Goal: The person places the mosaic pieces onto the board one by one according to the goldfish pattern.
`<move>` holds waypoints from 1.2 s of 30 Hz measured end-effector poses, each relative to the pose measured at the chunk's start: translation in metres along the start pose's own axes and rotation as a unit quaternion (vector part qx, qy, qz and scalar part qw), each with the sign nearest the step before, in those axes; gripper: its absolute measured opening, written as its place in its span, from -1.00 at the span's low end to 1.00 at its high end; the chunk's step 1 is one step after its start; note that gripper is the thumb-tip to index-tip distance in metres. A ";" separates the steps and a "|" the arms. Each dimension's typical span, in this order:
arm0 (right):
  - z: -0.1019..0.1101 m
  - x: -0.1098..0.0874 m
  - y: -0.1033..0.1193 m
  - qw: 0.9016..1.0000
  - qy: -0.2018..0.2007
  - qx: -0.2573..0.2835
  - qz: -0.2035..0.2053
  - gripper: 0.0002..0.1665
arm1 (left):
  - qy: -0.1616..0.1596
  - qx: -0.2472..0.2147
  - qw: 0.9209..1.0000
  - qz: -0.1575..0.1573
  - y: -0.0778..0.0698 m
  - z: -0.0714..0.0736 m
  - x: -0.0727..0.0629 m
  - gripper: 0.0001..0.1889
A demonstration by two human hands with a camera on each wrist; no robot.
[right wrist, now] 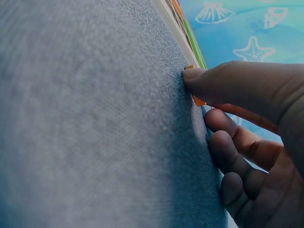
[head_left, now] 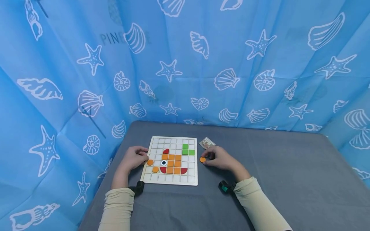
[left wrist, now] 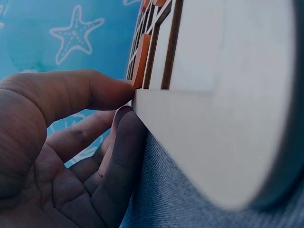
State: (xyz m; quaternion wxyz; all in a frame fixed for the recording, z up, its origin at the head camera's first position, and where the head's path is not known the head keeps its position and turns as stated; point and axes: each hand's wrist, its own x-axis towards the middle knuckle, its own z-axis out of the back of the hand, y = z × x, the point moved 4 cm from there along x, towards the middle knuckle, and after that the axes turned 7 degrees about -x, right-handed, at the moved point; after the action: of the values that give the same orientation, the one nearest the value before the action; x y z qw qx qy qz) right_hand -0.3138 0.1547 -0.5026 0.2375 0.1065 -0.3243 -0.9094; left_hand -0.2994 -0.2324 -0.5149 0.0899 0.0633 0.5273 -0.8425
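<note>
A pale wooden grid board (head_left: 193, 181) lies on the table. My left hand (head_left: 134, 159) pinches its left edge, the thumb (left wrist: 111, 90) on top beside an orange disc (head_left: 150, 162) and the other fingers curled by the side. To the right of the board, my right hand (head_left: 222, 158) pinches a second orange disc (right wrist: 199, 101) between thumb and index finger, close over the cloth. Orange squares (head_left: 171, 163), red quarter-rounds (head_left: 184, 171), green squares (head_left: 185, 146) and a round eye piece (head_left: 163, 163) fill cells of the board. Another orange disc (head_left: 155, 169) sits at its lower left.
A small patterned card (head_left: 207, 142) lies beyond my right hand, near the board's upper right corner. Grey cloth (head_left: 179, 208) covers the table. Behind it hangs a blue curtain (head_left: 185, 86) printed with shells and starfish.
</note>
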 end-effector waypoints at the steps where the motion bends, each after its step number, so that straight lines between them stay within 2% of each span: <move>1: 0.000 0.000 0.000 1.000 0.000 0.001 -0.001 -0.79 | 0.000 -0.001 1.000 0.000 -0.001 0.000 0.000 -0.60; 18: 0.005 -0.002 0.007 1.000 -0.004 0.014 0.011 -0.77 | 0.001 0.001 1.000 -0.007 -0.006 0.001 -0.001 -0.61; 24: 0.007 0.002 0.018 1.000 -0.005 0.004 0.029 -0.76 | -0.002 0.001 1.000 -0.013 -0.007 0.000 0.001 -0.62; 29: 0.003 0.012 0.037 0.999 -0.007 0.006 0.041 -0.76 | 0.000 -0.002 1.000 -0.014 -0.004 0.000 0.001 -0.62; 36: -0.010 0.041 0.065 0.997 -0.005 0.012 0.070 -0.77 | 0.001 -0.004 1.000 -0.011 -0.003 0.000 -0.003 -0.62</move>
State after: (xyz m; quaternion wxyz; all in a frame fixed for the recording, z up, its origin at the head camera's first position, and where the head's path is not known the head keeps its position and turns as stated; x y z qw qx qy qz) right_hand -0.3222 0.0843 -0.4704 0.2976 0.0815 -0.3427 -0.8873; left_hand -0.2972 -0.2307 -0.5121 0.0806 0.0580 0.5313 -0.8413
